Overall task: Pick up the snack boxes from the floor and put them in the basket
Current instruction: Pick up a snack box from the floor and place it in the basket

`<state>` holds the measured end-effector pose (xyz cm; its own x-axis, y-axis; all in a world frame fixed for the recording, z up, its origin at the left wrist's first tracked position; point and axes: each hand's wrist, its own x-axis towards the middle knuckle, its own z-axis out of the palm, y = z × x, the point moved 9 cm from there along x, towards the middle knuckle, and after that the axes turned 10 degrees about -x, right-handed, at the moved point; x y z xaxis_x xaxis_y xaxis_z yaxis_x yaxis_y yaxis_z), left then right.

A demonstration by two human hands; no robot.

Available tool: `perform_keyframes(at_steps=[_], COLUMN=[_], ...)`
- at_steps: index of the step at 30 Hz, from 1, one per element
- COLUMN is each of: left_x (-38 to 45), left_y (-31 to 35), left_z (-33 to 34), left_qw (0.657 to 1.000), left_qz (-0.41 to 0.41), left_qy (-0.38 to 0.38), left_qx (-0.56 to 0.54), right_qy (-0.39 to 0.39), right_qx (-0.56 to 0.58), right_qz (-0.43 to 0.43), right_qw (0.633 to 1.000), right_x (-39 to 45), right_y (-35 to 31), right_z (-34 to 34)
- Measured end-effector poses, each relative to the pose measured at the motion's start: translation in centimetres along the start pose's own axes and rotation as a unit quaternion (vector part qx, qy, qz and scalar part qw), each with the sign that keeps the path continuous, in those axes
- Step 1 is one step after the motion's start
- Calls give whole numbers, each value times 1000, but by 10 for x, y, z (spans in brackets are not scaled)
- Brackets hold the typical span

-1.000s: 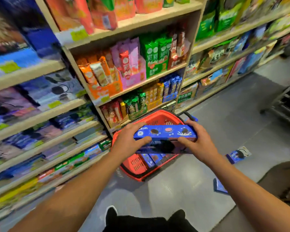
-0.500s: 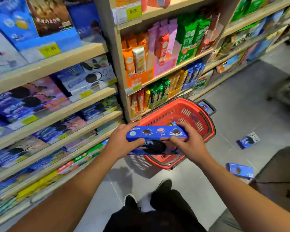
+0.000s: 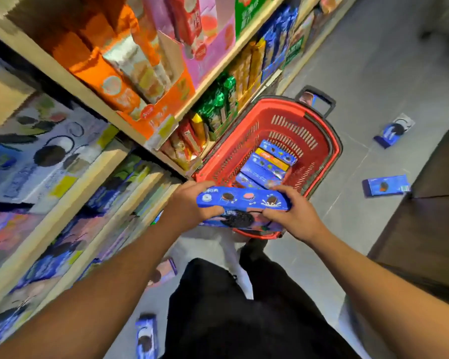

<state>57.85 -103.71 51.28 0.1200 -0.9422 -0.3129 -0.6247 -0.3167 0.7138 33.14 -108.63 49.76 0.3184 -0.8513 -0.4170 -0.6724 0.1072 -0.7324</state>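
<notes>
Now the left hand (image 3: pixel 189 203) and right hand (image 3: pixel 293 213) each grip an end of a blue box (image 3: pixel 244 203), held over the near rim of the red basket (image 3: pixel 329 151). More boxes (image 3: pixel 267 164) lie inside; others (image 3: pixel 385 186) are on the floor (image 3: pixel 373 86).

Shop aisle, stocked snack shelves (image 3: pixel 151 81), red basket (image 3: pixel 332 151)

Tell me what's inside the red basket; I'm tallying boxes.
The red basket holds several blue snack boxes lying side by side; the held box hides its near end.
</notes>
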Motion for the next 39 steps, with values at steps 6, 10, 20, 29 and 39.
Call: perform_keyframes(at_steps=[6, 10, 20, 29, 39], left_x=[93, 153, 272, 299, 320], left_y=[-17, -45, -204, -327, -364], left_z=[42, 94, 248, 355, 394], left_qw=[993, 981, 971, 976, 990], left_qz=[1, 40, 33, -30, -22], left_qy=[-116, -183, -207, -179, -117], left_qx=[11, 59, 116, 117, 75], right_qy=[27, 79, 158, 173, 249], right_qx=[50, 19, 17, -6, -8], right_qz=[114, 167, 291, 346, 382], right_qw=[992, 983, 944, 922, 890], right_x=[48, 84, 184, 233, 261], right_y=[63, 115, 273, 384, 432], right_z=[20, 48, 184, 271, 312])
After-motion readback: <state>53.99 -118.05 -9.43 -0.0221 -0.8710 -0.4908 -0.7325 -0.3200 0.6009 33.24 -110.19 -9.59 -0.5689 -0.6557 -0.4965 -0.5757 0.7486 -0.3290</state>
